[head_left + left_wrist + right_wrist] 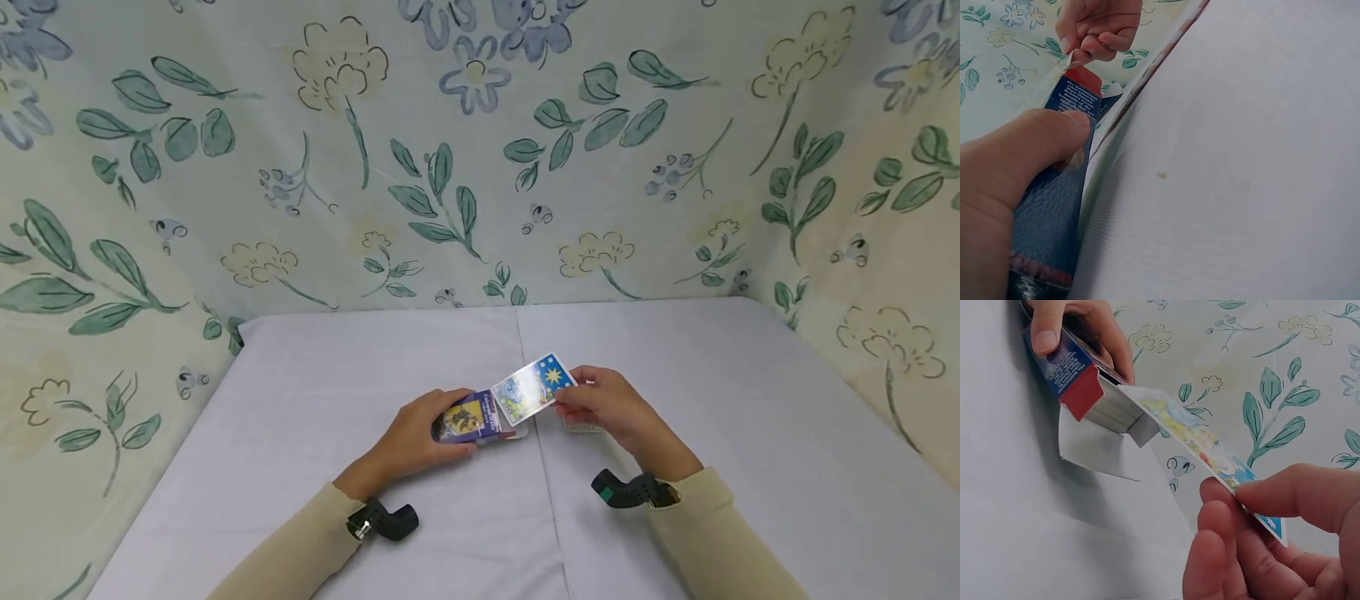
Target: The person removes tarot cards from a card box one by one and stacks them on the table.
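Note:
My left hand grips a blue and red card box lying on the white table. Its flap is open and a stack of cards shows inside the box. My right hand pinches one picture card by its far end, its near end at the box mouth. The right wrist view shows that card between thumb and fingers. In the left wrist view my thumb presses on the box, with my right hand beyond it.
A floral cloth hangs behind and along both sides of the table. Another card lies flat under my right hand. Wrist cameras sit on both forearms.

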### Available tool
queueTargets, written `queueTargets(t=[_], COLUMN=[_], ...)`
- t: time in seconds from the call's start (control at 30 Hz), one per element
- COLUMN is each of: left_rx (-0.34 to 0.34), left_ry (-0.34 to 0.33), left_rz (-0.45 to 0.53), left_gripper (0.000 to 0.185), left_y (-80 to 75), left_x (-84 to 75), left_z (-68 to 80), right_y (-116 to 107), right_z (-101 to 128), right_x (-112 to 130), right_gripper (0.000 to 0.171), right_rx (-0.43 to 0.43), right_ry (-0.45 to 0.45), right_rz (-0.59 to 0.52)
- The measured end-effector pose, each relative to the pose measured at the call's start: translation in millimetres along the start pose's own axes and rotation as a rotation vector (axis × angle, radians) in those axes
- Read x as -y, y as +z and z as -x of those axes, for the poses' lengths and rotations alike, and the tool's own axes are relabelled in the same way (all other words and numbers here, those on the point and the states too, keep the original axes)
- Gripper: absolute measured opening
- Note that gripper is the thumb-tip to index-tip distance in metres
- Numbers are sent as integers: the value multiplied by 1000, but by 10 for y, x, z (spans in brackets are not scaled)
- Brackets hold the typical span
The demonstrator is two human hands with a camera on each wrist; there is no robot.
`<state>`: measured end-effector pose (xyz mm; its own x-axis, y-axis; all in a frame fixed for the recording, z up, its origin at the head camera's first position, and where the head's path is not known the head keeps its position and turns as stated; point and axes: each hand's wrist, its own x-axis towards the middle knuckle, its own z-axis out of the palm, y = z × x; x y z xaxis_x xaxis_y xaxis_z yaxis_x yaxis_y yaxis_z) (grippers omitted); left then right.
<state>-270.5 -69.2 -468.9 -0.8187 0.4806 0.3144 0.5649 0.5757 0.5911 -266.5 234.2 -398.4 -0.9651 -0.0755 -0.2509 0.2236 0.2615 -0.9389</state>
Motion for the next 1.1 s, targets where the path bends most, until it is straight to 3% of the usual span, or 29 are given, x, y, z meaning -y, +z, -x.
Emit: queueTargets(t=[0.27, 0.6, 1.1], left_rx=[9, 10, 14], left_ry=[-11, -15, -7], left_rz=[-13, -19, -20], left_gripper=[78, 79, 78], left_y=[-11, 0, -7], left_x=[-23, -5, -15], left_z=[1, 5, 7], right_y=[-52, -150, -268], right_z=[-7, 26, 10], right_x=[30, 38, -3], right_gripper=[44, 55, 47], right_rx=[-79, -112, -127], right_ry=[19, 1, -17], right_rz=[41, 53, -5])
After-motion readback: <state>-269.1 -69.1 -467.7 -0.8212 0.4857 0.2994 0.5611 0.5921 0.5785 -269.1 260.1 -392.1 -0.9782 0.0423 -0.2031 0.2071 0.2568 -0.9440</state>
